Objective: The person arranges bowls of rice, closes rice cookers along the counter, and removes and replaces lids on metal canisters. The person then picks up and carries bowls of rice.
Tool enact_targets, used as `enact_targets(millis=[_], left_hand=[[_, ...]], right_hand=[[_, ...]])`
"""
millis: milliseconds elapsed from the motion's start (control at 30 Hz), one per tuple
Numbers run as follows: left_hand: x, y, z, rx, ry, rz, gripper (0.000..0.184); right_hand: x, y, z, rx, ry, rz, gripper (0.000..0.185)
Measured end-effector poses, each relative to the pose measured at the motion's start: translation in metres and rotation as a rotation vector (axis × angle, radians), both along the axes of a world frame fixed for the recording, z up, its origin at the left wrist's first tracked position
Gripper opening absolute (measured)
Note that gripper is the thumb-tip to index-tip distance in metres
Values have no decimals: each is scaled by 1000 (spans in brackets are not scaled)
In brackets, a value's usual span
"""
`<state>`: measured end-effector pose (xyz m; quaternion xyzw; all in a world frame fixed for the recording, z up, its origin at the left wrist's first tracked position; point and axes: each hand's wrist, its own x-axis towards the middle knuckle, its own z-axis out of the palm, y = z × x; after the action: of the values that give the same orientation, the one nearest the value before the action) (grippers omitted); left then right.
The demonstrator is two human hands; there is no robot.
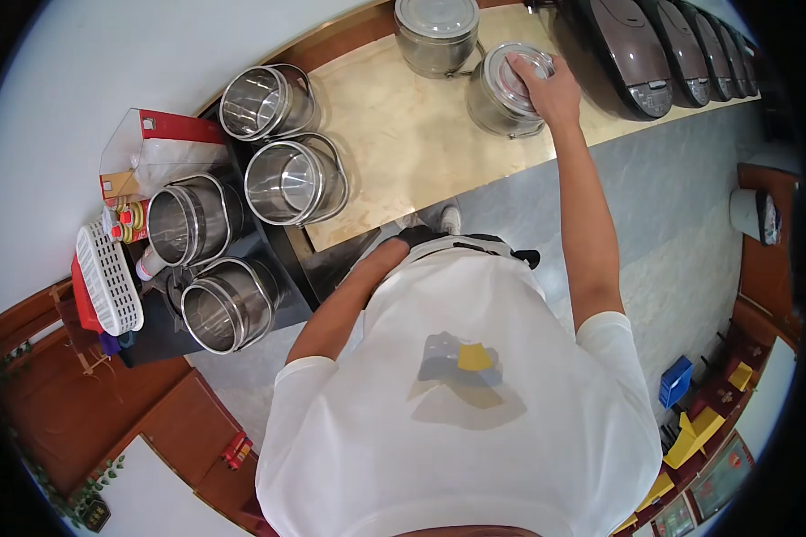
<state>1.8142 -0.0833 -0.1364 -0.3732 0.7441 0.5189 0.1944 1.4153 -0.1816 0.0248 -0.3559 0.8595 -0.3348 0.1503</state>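
My right hand [549, 88] is on the round metal lid [517, 76] of a steel pot [493, 112], thumb and fingers gripping across its top. The pot stands upright on the pale tabletop [376, 116]. Just behind it and to the left is another lidded steel pot [434, 54], untouched. My left arm is bent toward my waist; my left hand [401, 243] is near a dark patch at the waist, with its fingers hidden.
Open steel pots with handles, including one pot [295, 182], stand at left. Beside them are a white basket [109, 277] and a clear box [175, 143]. Dark appliances [618, 54] line the back right. A bin [748, 215] and blue container [676, 382] are at right.
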Motion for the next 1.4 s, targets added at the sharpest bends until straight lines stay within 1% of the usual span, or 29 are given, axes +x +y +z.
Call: enact_targets(millis=[33,67,100,133,167,200,267,300,367,433,500,567,600,667,700,733,767,833,900,933,967,1000,1033,1067,1133,1200,1333,1400], left_hand=[[6,2,3,-54,18,-40,30],[6,-3,28,-110,39,-79,30],[8,-6,53,-110,38,-75,30],[14,-6,78,-120,80,-23,29],[19,-4,90,-130,121,29,28],[21,-4,91,-130,118,32,28],[21,1,88,-148,-131,-88,30],[16,3,76,-139,-135,-89,30],[6,8,34,48,-309,-110,39],[10,14,3,55,-316,-113,43],[6,17,13,64,-322,-112,46],[16,20,30,169,-283,3,53],[23,23,28,173,-291,10,53],[38,31,20,323,-186,260,61],[43,33,18,325,-195,264,61],[44,30,16,438,-212,317,62],[43,26,19,550,-225,368,64],[45,22,27,558,-199,367,63],[48,15,38,689,-212,520,56],[50,13,36,695,-214,519,56],[51,10,32,724,-210,532,52],[52,4,29,752,-205,540,48],[54,-1,28,756,-206,529,48],[53,-4,28,733,-222,501,45],[53,-7,23,717,-219,477,41],[59,-9,18,699,-212,436,31],[60,-10,14,677,-228,379,33],[58,-12,12,631,-264,331,39]], right_hand=[[2,1,0,3,-14,-1,97],[4,1,4,6,-17,1,97],[6,1,10,13,-58,-3,96],[7,3,13,25,-101,-4,96],[6,3,11,30,-104,2,96],[4,2,10,21,-108,10,96],[-2,-1,5,17,-113,15,97],[-5,-3,2,-5,-82,33,99],[-8,-6,-9,-19,-58,51,101],[-12,-9,-15,1,-57,31,104],[-12,-9,-16,4,-47,26,105],[-13,-9,-18,10,-44,30,107],[-14,-11,-20,9,-23,32,107],[-7,-9,-15,12,-14,39,108],[4,-4,-1,-58,-10,19,88],[9,-2,8,-134,-1,-5,68],[9,-3,9,-139,-1,-7,68],[8,-2,11,-87,-34,-19,78],[12,-1,19,-118,-75,-14,75],[16,1,20,-141,-129,-9,71],[18,1,17,-134,-130,-14,71],[16,-1,15,-94,-91,-27,76],[11,-3,13,-54,-50,-41,82],[5,-4,7,-47,-41,-47,82],[-9,-8,-3,8,-76,52,110],[-6,-8,-1,15,-36,28,110],[-12,-10,-14,48,-14,-22,112],[-9,-8,-12,52,-3,-18,113]])
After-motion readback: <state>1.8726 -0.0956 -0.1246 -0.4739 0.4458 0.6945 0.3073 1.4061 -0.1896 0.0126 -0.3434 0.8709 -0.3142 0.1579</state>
